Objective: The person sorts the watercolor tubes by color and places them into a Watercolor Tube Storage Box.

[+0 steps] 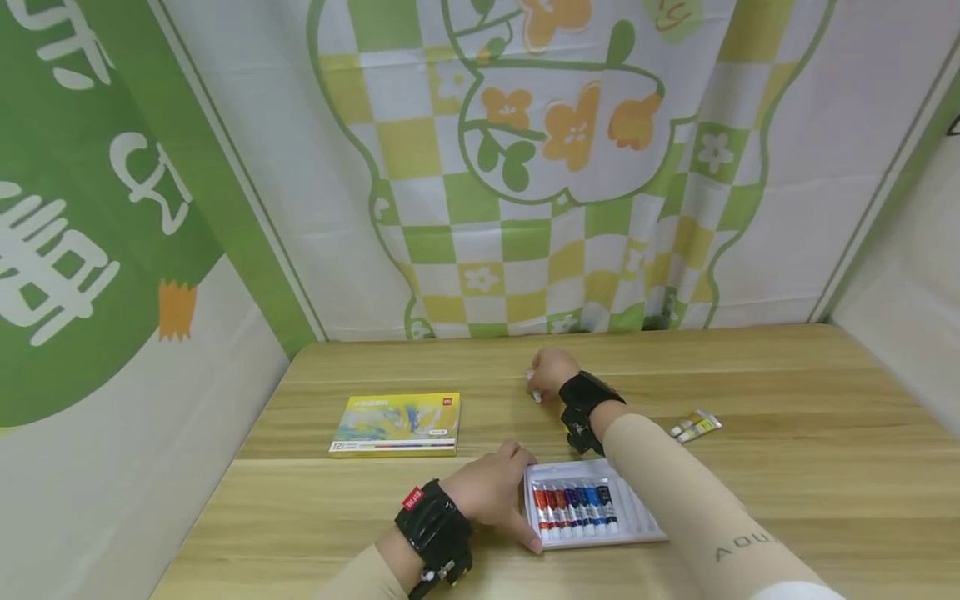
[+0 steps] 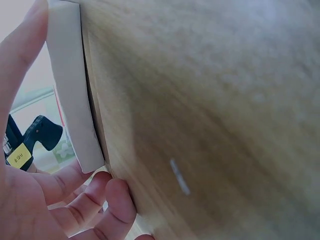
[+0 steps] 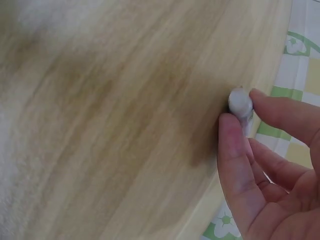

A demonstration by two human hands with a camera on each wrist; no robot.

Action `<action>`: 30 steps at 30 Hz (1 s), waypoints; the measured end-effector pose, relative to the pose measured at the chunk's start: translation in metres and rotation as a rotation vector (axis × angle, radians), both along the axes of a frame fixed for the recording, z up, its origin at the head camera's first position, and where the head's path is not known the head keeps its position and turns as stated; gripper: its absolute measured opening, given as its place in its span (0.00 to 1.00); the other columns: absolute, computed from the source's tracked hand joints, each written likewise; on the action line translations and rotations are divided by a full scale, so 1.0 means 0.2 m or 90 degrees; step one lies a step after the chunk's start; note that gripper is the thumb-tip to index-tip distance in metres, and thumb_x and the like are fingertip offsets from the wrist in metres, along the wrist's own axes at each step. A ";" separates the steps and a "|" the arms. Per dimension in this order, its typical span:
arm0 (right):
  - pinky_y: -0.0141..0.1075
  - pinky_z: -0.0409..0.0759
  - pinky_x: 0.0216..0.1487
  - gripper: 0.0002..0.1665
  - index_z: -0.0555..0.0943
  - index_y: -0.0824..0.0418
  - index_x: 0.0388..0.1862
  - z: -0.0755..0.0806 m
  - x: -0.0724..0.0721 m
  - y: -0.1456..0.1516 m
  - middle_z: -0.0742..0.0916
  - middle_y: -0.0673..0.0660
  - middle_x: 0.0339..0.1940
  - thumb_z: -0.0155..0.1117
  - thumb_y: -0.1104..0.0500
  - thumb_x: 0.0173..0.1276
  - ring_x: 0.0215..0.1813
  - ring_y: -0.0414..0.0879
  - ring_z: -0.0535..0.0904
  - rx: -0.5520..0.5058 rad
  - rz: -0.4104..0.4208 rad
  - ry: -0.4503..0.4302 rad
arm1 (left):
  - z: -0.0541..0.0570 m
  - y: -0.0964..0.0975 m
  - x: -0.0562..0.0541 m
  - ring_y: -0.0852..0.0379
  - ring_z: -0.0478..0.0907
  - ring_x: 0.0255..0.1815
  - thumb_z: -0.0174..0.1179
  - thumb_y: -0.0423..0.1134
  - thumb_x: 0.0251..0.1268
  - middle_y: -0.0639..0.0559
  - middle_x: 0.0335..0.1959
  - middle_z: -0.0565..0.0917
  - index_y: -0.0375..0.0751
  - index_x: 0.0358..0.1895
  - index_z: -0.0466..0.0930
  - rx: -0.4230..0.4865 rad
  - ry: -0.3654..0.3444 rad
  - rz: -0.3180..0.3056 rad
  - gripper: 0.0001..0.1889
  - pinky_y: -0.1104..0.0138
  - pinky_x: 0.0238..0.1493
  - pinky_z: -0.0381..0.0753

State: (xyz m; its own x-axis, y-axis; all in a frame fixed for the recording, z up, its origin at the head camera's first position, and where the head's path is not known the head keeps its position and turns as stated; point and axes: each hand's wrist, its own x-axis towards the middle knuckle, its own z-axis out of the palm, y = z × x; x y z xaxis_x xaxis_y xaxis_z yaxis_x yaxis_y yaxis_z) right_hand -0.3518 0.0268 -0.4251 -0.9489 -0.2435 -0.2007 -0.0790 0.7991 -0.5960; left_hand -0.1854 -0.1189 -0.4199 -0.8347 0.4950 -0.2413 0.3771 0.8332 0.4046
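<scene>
Right wrist view shows a small tube (image 3: 240,102) with a whitish cap, pinched between the thumb and fingertips of the right hand (image 1: 555,373), its body mostly hidden by them; whether it touches the tabletop (image 1: 810,467) I cannot tell. Nearer the person than those fingers lies a white tray (image 1: 636,523), its left side clamped between the thumb and fingers of the left hand (image 1: 491,487), thumb at the near corner, fingers at the far one; just right of that thumb, a row of paint tubes (image 1: 573,508) in reds, purple, blues and a dark shade lies in the tray, caps toward the person. Right of the right fingers and nearer the person, beyond the forearm, lie two loose tubes (image 1: 696,426); left of both hands' fingers lies a yellow box (image 1: 396,425); past the right fingers hangs a checked curtain (image 1: 525,242).
</scene>
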 end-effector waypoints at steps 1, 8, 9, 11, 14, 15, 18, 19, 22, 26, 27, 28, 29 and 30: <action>0.27 0.80 0.21 0.26 0.79 0.72 0.53 0.00 0.00 0.00 0.86 0.66 0.47 0.72 0.63 0.57 0.20 0.40 0.80 0.009 0.002 0.005 | 0.00 0.00 0.00 0.55 0.76 0.51 0.82 0.62 0.26 0.50 0.57 0.74 0.41 0.64 0.71 -0.001 0.003 -0.003 0.55 0.63 0.57 0.80; 0.27 0.80 0.20 0.26 0.79 0.71 0.54 0.02 0.03 0.01 0.86 0.64 0.40 0.71 0.67 0.55 0.17 0.39 0.77 0.014 0.011 -0.001 | 0.01 0.01 0.00 0.55 0.77 0.51 0.82 0.63 0.26 0.50 0.57 0.74 0.41 0.64 0.71 -0.009 0.009 -0.009 0.55 0.63 0.57 0.80; 0.27 0.80 0.20 0.26 0.79 0.70 0.54 0.03 0.04 0.02 0.86 0.63 0.38 0.71 0.67 0.55 0.17 0.40 0.76 0.011 0.015 -0.005 | 0.01 0.01 0.00 0.55 0.77 0.51 0.82 0.63 0.26 0.50 0.57 0.74 0.41 0.64 0.71 -0.008 0.009 -0.008 0.55 0.63 0.57 0.80; 0.28 0.80 0.20 0.25 0.78 0.70 0.53 0.04 0.04 0.02 0.85 0.61 0.34 0.71 0.69 0.54 0.17 0.40 0.76 -0.001 0.019 -0.018 | 0.01 0.01 0.00 0.55 0.77 0.50 0.82 0.63 0.26 0.50 0.57 0.74 0.40 0.64 0.71 -0.006 0.007 -0.009 0.55 0.63 0.57 0.80; 0.29 0.82 0.22 0.25 0.77 0.69 0.52 0.04 0.06 0.03 0.83 0.60 0.32 0.70 0.70 0.54 0.19 0.41 0.78 -0.036 0.026 -0.042 | 0.02 0.00 0.00 0.55 0.77 0.50 0.81 0.63 0.27 0.49 0.57 0.74 0.40 0.64 0.71 -0.007 0.005 -0.010 0.55 0.62 0.57 0.81; 0.30 0.82 0.23 0.25 0.77 0.69 0.52 0.04 0.06 0.04 0.83 0.60 0.33 0.69 0.70 0.54 0.19 0.41 0.78 -0.047 0.030 -0.046 | 0.02 -0.01 0.00 0.54 0.77 0.50 0.81 0.63 0.27 0.49 0.57 0.74 0.39 0.64 0.71 -0.008 0.004 -0.011 0.55 0.61 0.57 0.81; 0.31 0.84 0.25 0.24 0.76 0.69 0.53 0.04 0.07 0.08 0.83 0.60 0.33 0.69 0.70 0.56 0.20 0.41 0.80 -0.078 0.042 -0.062 | 0.02 -0.01 -0.01 0.54 0.77 0.51 0.81 0.63 0.28 0.48 0.56 0.74 0.38 0.64 0.71 -0.008 0.003 -0.016 0.55 0.60 0.58 0.81; 0.32 0.85 0.26 0.24 0.75 0.69 0.53 0.04 0.08 0.10 0.82 0.59 0.33 0.69 0.70 0.56 0.21 0.41 0.80 -0.091 0.046 -0.071 | 0.02 -0.02 -0.01 0.54 0.77 0.51 0.81 0.63 0.27 0.48 0.56 0.74 0.38 0.64 0.71 -0.007 0.002 -0.017 0.55 0.60 0.58 0.81; 0.32 0.85 0.29 0.24 0.72 0.68 0.54 0.07 0.12 0.17 0.82 0.57 0.31 0.68 0.69 0.59 0.23 0.41 0.80 -0.142 0.063 -0.101 | 0.02 -0.02 -0.02 0.53 0.76 0.52 0.81 0.62 0.27 0.47 0.56 0.74 0.37 0.64 0.71 0.002 -0.002 -0.016 0.55 0.59 0.58 0.81; 0.34 0.86 0.33 0.24 0.71 0.68 0.55 0.10 0.23 0.32 0.80 0.54 0.27 0.67 0.70 0.61 0.26 0.42 0.80 -0.235 0.074 -0.149 | 0.01 -0.02 -0.03 0.51 0.77 0.53 0.81 0.63 0.26 0.46 0.57 0.74 0.37 0.65 0.70 0.012 0.005 -0.017 0.56 0.58 0.56 0.82; 0.35 0.86 0.34 0.24 0.71 0.68 0.55 0.11 0.26 0.36 0.80 0.54 0.27 0.67 0.70 0.61 0.26 0.42 0.80 -0.255 0.075 -0.161 | 0.01 -0.02 -0.03 0.50 0.77 0.53 0.81 0.63 0.26 0.46 0.57 0.74 0.36 0.65 0.70 0.015 0.004 -0.018 0.57 0.57 0.56 0.82; 0.36 0.86 0.34 0.24 0.71 0.68 0.56 0.11 0.30 0.40 0.80 0.53 0.27 0.67 0.70 0.62 0.27 0.43 0.81 -0.267 0.077 -0.171 | 0.01 -0.01 -0.03 0.50 0.77 0.53 0.81 0.63 0.26 0.46 0.57 0.74 0.36 0.65 0.70 0.016 0.003 -0.019 0.57 0.57 0.56 0.82; 0.36 0.87 0.35 0.24 0.71 0.68 0.56 0.10 0.33 0.44 0.80 0.53 0.27 0.67 0.69 0.62 0.28 0.43 0.81 -0.275 0.081 -0.181 | 0.01 -0.01 -0.03 0.49 0.77 0.53 0.81 0.63 0.25 0.45 0.57 0.74 0.36 0.65 0.70 0.017 0.000 -0.019 0.57 0.56 0.56 0.82; 0.37 0.87 0.35 0.25 0.71 0.68 0.56 0.10 0.37 0.48 0.80 0.52 0.27 0.68 0.69 0.62 0.28 0.43 0.82 -0.281 0.082 -0.190 | 0.01 -0.01 -0.02 0.49 0.78 0.53 0.81 0.63 0.25 0.45 0.57 0.74 0.36 0.66 0.70 0.018 -0.004 -0.020 0.58 0.56 0.56 0.82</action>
